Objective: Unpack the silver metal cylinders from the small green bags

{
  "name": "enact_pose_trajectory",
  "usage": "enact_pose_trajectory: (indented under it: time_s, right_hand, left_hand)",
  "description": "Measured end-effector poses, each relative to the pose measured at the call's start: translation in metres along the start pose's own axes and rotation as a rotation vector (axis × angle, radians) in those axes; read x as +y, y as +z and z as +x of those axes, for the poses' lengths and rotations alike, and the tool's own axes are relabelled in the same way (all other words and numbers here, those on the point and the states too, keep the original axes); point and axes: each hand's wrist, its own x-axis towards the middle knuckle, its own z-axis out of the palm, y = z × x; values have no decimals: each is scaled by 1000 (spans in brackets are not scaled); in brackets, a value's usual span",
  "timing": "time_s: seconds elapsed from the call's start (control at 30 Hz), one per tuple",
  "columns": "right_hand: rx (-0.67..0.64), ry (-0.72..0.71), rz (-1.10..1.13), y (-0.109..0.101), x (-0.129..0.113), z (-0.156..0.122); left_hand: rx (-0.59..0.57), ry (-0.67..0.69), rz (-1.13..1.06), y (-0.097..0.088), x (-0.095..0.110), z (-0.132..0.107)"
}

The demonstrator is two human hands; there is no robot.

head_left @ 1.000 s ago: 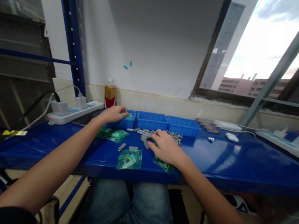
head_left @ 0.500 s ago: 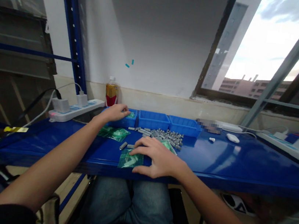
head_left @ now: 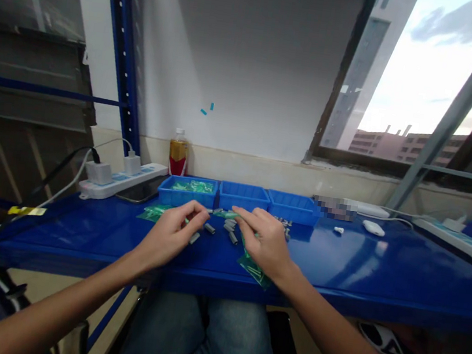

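Observation:
My left hand (head_left: pixel 177 226) is over the middle of the blue table, its thumb and index finger closed in a pinch; whatever is between them is too small to make out. Facing it, my right hand (head_left: pixel 265 241) has its fingers closed on a green plastic bag, which shows at the fingertips. Under that hand lies a green bag (head_left: pixel 254 269) with pale slim pieces inside. Loose grey metal cylinders (head_left: pixel 233 237) lie between the hands, and more are partly hidden behind the right hand. Beside the left hand is another green bag (head_left: pixel 154 212).
Three blue bins stand along the back; the left bin (head_left: pixel 187 198) holds green bags. A bottle (head_left: pixel 178 152), a phone (head_left: pixel 142 188) and a power strip (head_left: pixel 123 180) are at the left. White earbuds case (head_left: pixel 373 228) and another power strip (head_left: pixel 460 239) are at the right.
My left hand has come back from the left bin to the middle. My right hand has lifted from the front bag and moved slightly right and back, with green plastic at its fingertips.

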Motion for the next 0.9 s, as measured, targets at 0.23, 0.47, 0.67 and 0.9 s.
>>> enact_pose_trajectory:
  time_s: [0.23,0.47,0.67,0.9]
  right_hand:
    - [-142,-174,-105,11,-11,-5]
    - [-135,24,-71,7,-9,1]
    - [-99,-76,148,-6,-12,3]
    - [-495,-199,-23,3,-3,0]
  left_hand:
    - [-116,-325,-295,0,-18,0]
    - [-36,-324,-412,21,-12,22]
    - [157,-120,-268,17,-25,17]
    - [117,41,-56,12,-27,34]
